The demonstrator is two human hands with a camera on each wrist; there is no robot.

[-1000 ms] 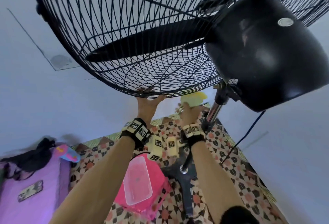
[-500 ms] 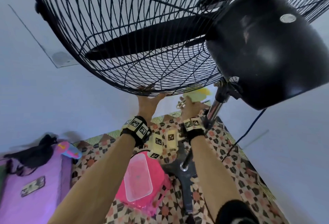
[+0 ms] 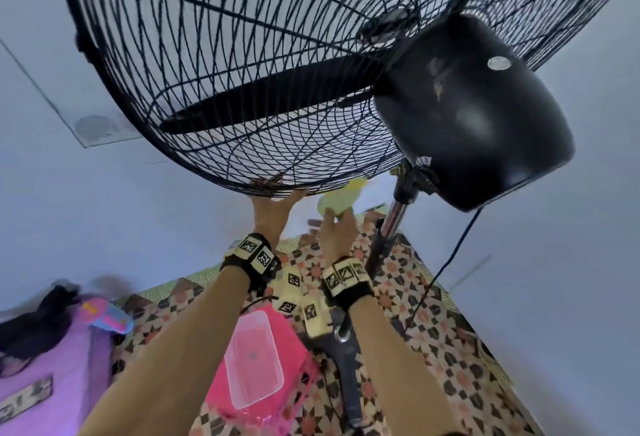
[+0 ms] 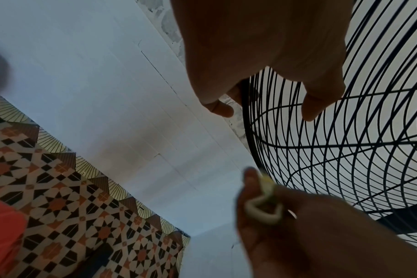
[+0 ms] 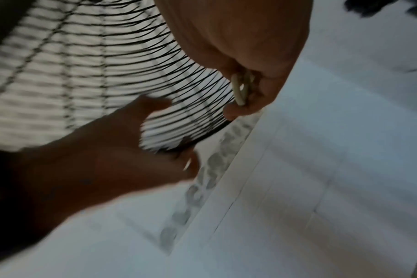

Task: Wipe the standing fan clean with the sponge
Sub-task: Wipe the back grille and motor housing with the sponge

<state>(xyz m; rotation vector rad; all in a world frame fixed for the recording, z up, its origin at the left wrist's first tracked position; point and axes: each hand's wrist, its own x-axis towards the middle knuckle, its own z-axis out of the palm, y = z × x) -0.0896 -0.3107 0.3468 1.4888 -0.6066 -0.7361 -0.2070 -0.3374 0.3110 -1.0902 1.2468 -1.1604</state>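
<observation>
A large black standing fan (image 3: 467, 117) is seen from below, its round wire grille (image 3: 242, 72) filling the upper part of the head view and its domed motor housing set at the right. One dark blade (image 3: 263, 103) is visible behind the wires.

Both arms are raised toward the lower rim of the grille. The left hand (image 3: 273, 208) is held against that rim — its fingers are curled over the outer ring, and in the left wrist view the fingertips (image 4: 220, 109) are seen hooked past the wires. The right hand (image 3: 334, 229) is just beside it, nearer the chrome pole (image 3: 394, 217), and a pale yellow-green sponge (image 3: 341, 198) is pinched between its thumb and fingers. The sponge is held up at the bottom edge of the grille, between the left hand and the pole; whether it is touching the wires cannot be told. In the right wrist view, which is blurred, only a folded edge of the sponge (image 5: 239, 90) shows between the fingers.

Marker bands are worn on both wrists. Below — on a patterned tile floor (image 3: 433, 324) — a pink stool (image 3: 287, 359) is seen with a clear plastic container (image 3: 254, 363) on it, and the fan's dark base (image 3: 346, 366) lies beside it. A black cord (image 3: 450, 262) hangs from the motor housing.
</observation>
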